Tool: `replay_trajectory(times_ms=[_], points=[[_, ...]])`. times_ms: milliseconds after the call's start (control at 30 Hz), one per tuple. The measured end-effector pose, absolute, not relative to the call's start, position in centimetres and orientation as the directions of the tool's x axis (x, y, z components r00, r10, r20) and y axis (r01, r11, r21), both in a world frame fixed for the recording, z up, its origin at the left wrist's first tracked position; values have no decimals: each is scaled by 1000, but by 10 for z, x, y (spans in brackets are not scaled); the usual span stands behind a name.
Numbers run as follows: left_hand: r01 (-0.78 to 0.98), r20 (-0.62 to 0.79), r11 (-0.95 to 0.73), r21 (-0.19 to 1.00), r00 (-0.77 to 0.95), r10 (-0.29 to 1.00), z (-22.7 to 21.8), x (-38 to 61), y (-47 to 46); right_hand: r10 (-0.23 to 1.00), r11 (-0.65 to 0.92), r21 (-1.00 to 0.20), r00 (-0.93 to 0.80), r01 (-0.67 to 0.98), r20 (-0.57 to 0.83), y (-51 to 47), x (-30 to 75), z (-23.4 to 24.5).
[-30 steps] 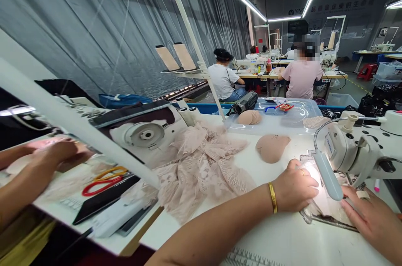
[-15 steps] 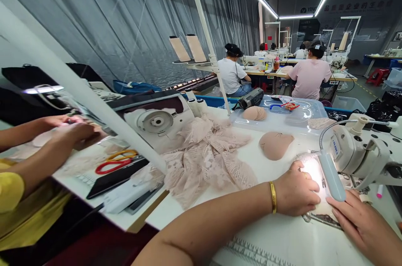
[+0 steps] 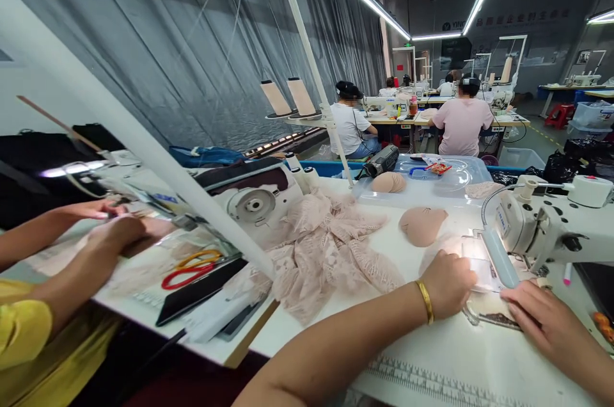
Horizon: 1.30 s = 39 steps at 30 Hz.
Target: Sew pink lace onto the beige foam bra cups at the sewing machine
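Note:
A sewing machine (image 3: 522,228) with a bright lamp (image 3: 499,256) on a bent neck stands at the right. Under that light, my left hand (image 3: 448,285), with a gold bangle at the wrist, is closed with curled fingers on a pale sheer fabric piece (image 3: 436,250). Most of the fabric is washed out by glare or covered by the fingers. My right hand (image 3: 542,314) lies with fingers stretched beside the lamp's lower end, its fingertips at the fabric's right side. A beige moulded bra cup (image 3: 423,226) rests just beyond my left hand.
Crumpled beige lace (image 3: 330,247) lies left of my forearm. A clear plastic lid (image 3: 451,170) holds stacked cups (image 3: 388,182). Ruler markings (image 3: 432,381) run along the front edge. At left, a co-worker's hands (image 3: 119,228) work near red-handled scissors (image 3: 185,276) and a slanting white pole (image 3: 192,189).
The view has swung slightly. My left hand's fingers have curled in more tightly, and a transparent edge shows beside them under the lamp. My right hand stays at about the same place.

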<state>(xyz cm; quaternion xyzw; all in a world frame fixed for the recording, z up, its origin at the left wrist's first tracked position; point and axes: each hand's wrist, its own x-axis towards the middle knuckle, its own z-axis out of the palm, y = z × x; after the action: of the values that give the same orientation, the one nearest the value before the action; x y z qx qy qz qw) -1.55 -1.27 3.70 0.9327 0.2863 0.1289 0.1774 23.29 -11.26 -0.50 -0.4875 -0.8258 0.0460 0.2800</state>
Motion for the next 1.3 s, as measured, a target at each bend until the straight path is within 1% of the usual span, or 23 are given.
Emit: replay_trajectory(times_ms=[33,133,200,233,267,300,333,400,467,533,600,700,767,800,867,967,1033,1067,1133,1300], points=[[483,128,-724,492,782,610,41,-23,-19,835,516,-386,-347,765,428,-119,228,1],[483,105,-603,634,719,687,47,-47,-45,836,510,-487,-275,709,475,-143,205,18],[397,61,-406,823,649,759,46,-59,-64,829,512,-532,-226,675,511,-160,187,24],[307,24,-269,913,617,787,46,-63,-73,827,510,-548,-202,663,525,-167,177,25],[203,-19,-128,971,595,803,45,-65,-83,827,504,-562,-178,656,533,-172,169,26],[111,-58,-8,994,583,810,45,-66,-92,830,492,-576,-152,653,536,-177,161,26],[48,-85,71,996,577,813,45,-66,-101,836,474,-590,-123,654,534,-180,153,27],[-27,-112,156,987,578,808,48,-65,-116,838,450,-611,-72,651,540,-185,142,30],[-72,-99,175,982,592,800,50,-63,-129,819,470,-605,-64,642,570,-187,133,35],[-94,-70,153,984,582,810,51,-62,-140,779,524,-561,-94,641,620,-190,127,39],[-91,-49,113,989,528,848,48,-60,-149,734,561,-492,-125,666,667,-193,123,41],[-78,-15,54,995,427,904,42,-55,-159,670,561,-391,-122,730,732,-199,118,41],[-116,-18,67,991,375,927,37,-51,-165,637,537,-357,-89,764,766,-203,116,39],[-149,-34,92,984,350,936,35,-49,-167,628,516,-356,-62,779,776,-205,115,39],[-217,-78,153,964,318,945,32,-45,-171,636,459,-391,13,798,772,-208,116,37],[-255,-110,193,947,309,945,31,-42,-174,697,391,-501,106,772,709,-211,120,34],[-256,-102,187,948,313,944,32,-41,-175,743,394,-561,106,728,660,-213,123,33],[-252,-91,175,952,313,945,32,-41,-175,756,406,-573,91,712,648,-213,124,32],[-238,-62,142,961,316,947,33,-41,-176,758,434,-563,54,703,651,-214,124,33],[-214,-23,96,972,322,946,32,-38,-178,683,481,-445,-5,755,730,-211,116,37]])
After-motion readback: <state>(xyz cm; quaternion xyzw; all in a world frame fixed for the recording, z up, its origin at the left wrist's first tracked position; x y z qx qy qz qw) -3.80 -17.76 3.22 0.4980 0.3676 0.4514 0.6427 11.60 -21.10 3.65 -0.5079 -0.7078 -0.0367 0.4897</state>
